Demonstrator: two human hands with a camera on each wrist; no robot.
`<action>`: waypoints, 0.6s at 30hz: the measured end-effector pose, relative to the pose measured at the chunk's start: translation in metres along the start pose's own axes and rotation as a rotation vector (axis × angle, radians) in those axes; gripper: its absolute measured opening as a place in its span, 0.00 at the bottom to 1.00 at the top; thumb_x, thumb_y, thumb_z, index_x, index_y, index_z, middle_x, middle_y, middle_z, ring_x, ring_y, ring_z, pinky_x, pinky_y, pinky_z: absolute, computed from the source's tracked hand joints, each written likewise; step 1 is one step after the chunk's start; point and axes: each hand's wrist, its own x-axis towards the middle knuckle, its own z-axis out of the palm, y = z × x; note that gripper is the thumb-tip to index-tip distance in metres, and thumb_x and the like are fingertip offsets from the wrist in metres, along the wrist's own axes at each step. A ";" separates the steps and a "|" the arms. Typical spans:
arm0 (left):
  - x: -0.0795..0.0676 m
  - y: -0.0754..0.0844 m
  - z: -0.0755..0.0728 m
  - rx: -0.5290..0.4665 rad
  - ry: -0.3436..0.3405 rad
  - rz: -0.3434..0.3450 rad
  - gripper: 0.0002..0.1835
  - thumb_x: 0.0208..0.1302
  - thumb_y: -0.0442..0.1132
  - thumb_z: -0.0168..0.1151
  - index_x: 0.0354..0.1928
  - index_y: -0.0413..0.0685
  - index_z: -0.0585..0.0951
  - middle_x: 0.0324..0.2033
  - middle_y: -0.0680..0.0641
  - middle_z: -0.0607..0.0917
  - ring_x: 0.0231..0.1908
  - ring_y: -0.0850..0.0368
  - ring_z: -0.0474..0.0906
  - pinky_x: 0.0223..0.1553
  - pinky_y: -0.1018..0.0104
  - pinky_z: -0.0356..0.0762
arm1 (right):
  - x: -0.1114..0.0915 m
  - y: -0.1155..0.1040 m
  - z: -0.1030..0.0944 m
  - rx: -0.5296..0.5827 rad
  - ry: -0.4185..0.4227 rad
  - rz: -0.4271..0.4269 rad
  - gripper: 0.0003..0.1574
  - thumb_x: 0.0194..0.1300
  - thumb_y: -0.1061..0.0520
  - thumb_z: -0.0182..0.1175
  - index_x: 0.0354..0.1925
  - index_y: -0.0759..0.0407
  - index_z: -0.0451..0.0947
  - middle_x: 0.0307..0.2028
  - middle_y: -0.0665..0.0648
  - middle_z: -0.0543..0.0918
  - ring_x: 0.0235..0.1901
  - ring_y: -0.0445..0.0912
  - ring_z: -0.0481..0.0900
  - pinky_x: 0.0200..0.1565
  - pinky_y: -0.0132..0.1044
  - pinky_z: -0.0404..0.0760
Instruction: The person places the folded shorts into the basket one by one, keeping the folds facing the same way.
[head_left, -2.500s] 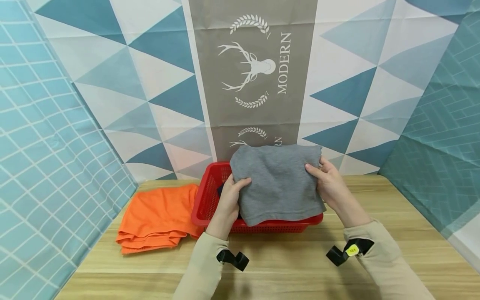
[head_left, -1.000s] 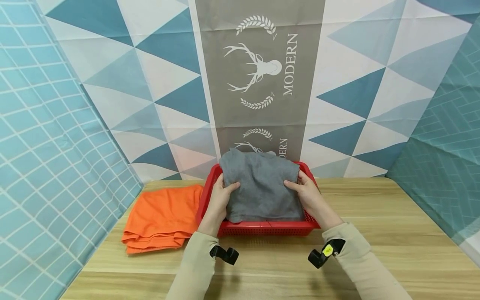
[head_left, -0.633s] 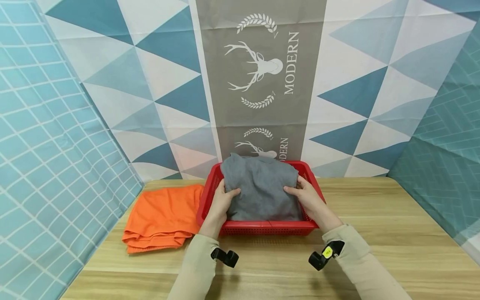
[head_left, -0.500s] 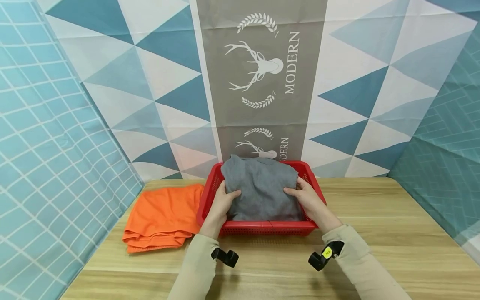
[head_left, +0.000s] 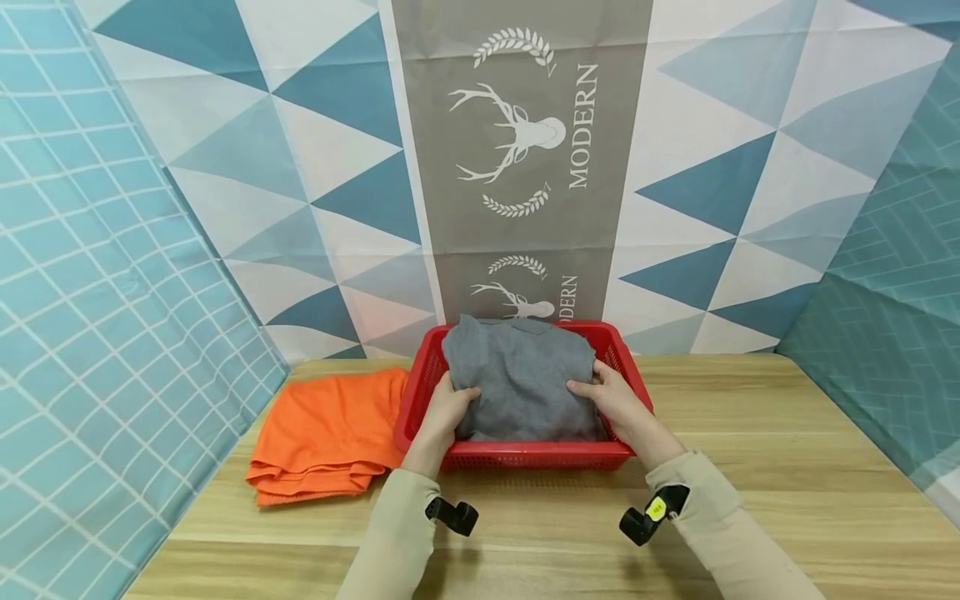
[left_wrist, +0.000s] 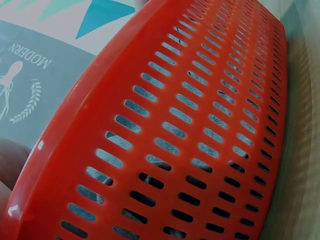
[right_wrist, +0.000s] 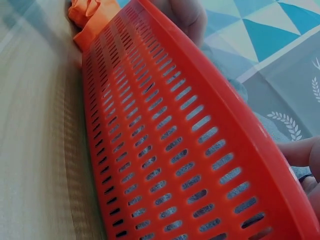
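Observation:
A folded grey garment (head_left: 525, 379) lies in the red perforated plastic basket (head_left: 536, 449), its upper edge reaching the back rim. My left hand (head_left: 441, 417) holds the garment's left side, thumb on top and the other fingers mostly hidden beneath. At the opposite side, my right hand (head_left: 621, 404) grips it the same way. Both wrists pass over the front of the basket. In the left wrist view the basket wall (left_wrist: 60, 150) fills most of the picture, grey cloth showing through its slots. The right wrist view shows fingers beyond the basket rim (right_wrist: 225, 111).
A folded orange cloth (head_left: 330, 425) lies on the wooden table (head_left: 555, 533), close against the basket's left side. Patterned sheets (head_left: 517, 225) hang right behind the basket and along both sides of the table.
Both hands have brought the grey garment left and down, from above the basket into it. Over the last half second it has sunk slightly lower, still held. The orange cloth has stayed put.

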 end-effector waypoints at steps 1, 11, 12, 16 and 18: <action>0.000 0.000 0.000 -0.004 0.001 -0.008 0.29 0.60 0.34 0.53 0.63 0.38 0.60 0.60 0.38 0.67 0.58 0.40 0.63 0.58 0.44 0.60 | -0.001 0.000 0.000 -0.006 -0.003 -0.002 0.35 0.64 0.58 0.54 0.65 0.63 0.53 0.59 0.66 0.67 0.54 0.52 0.68 0.59 0.51 0.65; 0.001 0.006 0.001 0.050 0.104 0.066 0.32 0.54 0.35 0.54 0.61 0.38 0.56 0.58 0.38 0.65 0.59 0.44 0.62 0.60 0.49 0.60 | -0.002 -0.004 0.001 -0.182 0.073 -0.023 0.36 0.62 0.57 0.55 0.63 0.68 0.52 0.57 0.68 0.66 0.54 0.56 0.67 0.56 0.51 0.68; 0.002 0.008 0.001 0.074 0.120 0.096 0.34 0.54 0.35 0.54 0.63 0.37 0.55 0.59 0.37 0.64 0.60 0.44 0.60 0.61 0.49 0.59 | -0.002 -0.006 0.001 -0.217 0.093 -0.026 0.38 0.62 0.57 0.55 0.63 0.68 0.50 0.57 0.68 0.65 0.55 0.57 0.67 0.57 0.52 0.67; 0.005 0.015 0.000 0.246 0.154 0.221 0.39 0.54 0.35 0.56 0.66 0.35 0.52 0.63 0.35 0.57 0.64 0.41 0.53 0.63 0.48 0.54 | 0.000 -0.013 0.003 -0.356 0.170 -0.062 0.43 0.61 0.56 0.57 0.64 0.69 0.45 0.57 0.69 0.60 0.57 0.60 0.63 0.57 0.54 0.66; 0.006 0.016 0.000 0.359 0.154 0.266 0.37 0.54 0.35 0.57 0.66 0.37 0.55 0.65 0.35 0.54 0.65 0.40 0.51 0.63 0.47 0.54 | 0.000 -0.015 0.003 -0.421 0.196 -0.095 0.45 0.60 0.56 0.57 0.65 0.70 0.44 0.59 0.70 0.56 0.59 0.60 0.60 0.58 0.55 0.64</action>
